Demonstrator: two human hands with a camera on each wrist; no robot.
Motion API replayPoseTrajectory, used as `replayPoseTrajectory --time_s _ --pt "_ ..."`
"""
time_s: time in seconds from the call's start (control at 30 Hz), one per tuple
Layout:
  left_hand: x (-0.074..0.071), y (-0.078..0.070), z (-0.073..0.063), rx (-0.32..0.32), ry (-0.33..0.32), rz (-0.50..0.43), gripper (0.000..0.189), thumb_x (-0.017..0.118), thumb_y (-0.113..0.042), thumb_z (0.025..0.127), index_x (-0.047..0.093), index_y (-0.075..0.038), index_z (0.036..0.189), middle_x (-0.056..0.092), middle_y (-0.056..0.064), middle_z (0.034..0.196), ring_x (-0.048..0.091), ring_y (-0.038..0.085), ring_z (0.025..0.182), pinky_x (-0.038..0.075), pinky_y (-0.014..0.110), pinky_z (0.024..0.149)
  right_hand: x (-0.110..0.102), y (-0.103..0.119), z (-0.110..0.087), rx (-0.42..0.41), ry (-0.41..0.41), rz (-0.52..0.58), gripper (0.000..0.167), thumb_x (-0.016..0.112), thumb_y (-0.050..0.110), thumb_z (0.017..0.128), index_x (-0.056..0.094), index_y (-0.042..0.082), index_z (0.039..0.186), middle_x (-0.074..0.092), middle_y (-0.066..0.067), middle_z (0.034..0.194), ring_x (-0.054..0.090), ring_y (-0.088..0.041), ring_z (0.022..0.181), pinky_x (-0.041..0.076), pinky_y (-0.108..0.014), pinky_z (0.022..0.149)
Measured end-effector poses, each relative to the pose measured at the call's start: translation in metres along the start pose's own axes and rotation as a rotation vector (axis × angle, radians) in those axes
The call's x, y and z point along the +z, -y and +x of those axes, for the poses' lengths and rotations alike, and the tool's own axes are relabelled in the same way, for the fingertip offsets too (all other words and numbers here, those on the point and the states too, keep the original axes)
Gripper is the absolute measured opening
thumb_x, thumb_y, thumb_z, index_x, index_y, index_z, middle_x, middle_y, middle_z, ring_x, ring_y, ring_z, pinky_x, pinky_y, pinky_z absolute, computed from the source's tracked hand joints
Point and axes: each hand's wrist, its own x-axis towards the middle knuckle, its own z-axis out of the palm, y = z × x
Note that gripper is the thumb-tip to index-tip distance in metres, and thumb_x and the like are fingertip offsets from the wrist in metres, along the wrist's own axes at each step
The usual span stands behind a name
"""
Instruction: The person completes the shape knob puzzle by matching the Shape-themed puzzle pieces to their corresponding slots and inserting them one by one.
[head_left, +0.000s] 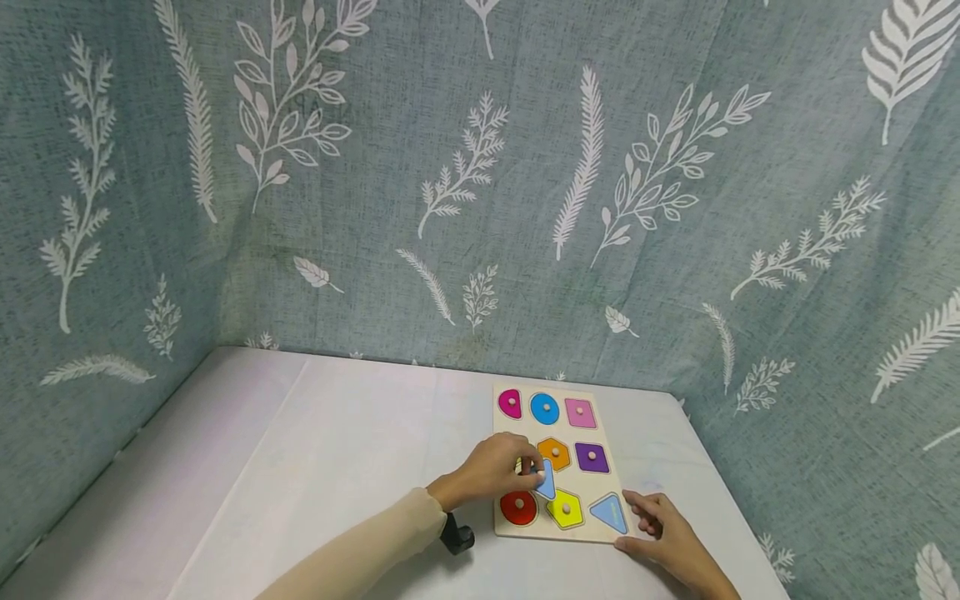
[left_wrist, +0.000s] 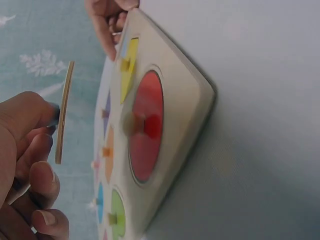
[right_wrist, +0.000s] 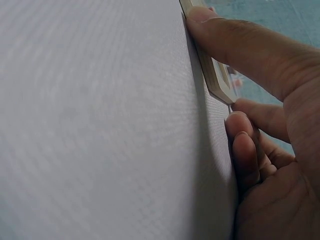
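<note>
My left hand [head_left: 504, 468] pinches a light-blue triangle piece [head_left: 549, 482] by its knob, above the wooden puzzle board [head_left: 583, 533]. In the left wrist view the piece [left_wrist: 64, 112] is seen edge-on, raised clear of the board. A triangular recess [head_left: 609, 512] with a blue floor lies at the board's near right corner. Around that corner my right hand [head_left: 667, 537] holds the board, thumb on the near edge and index finger on the right side. In the right wrist view its other fingers [right_wrist: 245, 152] are curled against the table.
Knobbed pieces sit in the board: a red oval [head_left: 518, 507], yellow pentagon [head_left: 567, 508], orange hexagon [head_left: 554, 453], purple square [head_left: 592, 457] and several others. A green piece [left_wrist: 118, 215] is mostly hidden by my left hand in the head view. Leaf-patterned cloth [head_left: 450, 292] surrounds the white table [head_left: 337, 433].
</note>
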Motion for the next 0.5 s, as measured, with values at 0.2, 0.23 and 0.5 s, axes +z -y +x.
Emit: replayPoseTrajectory --time_s 0.2,0.23,0.5 --pt "0.007 -0.01 0.007 0.016 0.0 -0.005 0.011 0.078 -0.03 0.093 0.077 -0.02 0.097 0.054 -0.017 0.072 0.048 -0.001 0.069 0.043 0.016 0.06 0.0 -0.001 0.0 -0.007 0.0 -0.004 0.083 0.096 0.029 0.071 0.06 0.004 0.141 0.045 -0.005 0.106 0.044 -0.018 0.092 0.039 -0.027 0.072" --pt "0.009 -0.011 0.008 0.024 0.0 -0.01 0.011 0.078 -0.029 0.093 0.077 -0.02 0.097 0.054 -0.017 0.072 0.048 -0.001 0.069 0.043 0.016 0.059 0.0 0.0 0.0 -0.009 0.0 -0.003 0.083 0.095 0.03 0.071 0.06 0.004 0.141 0.045 -0.005 0.106 0.044 -0.018 0.092 0.039 -0.027 0.073" --pt "0.023 -0.02 0.015 0.071 0.018 -0.018 0.009 0.078 -0.027 0.093 0.077 -0.02 0.096 0.057 -0.018 0.073 0.05 -0.003 0.071 0.043 0.015 0.061 -0.001 0.002 -0.001 -0.028 -0.003 -0.01 0.081 0.095 0.029 0.072 0.061 0.004 0.141 0.046 -0.005 0.107 0.044 -0.017 0.091 0.039 -0.026 0.074"
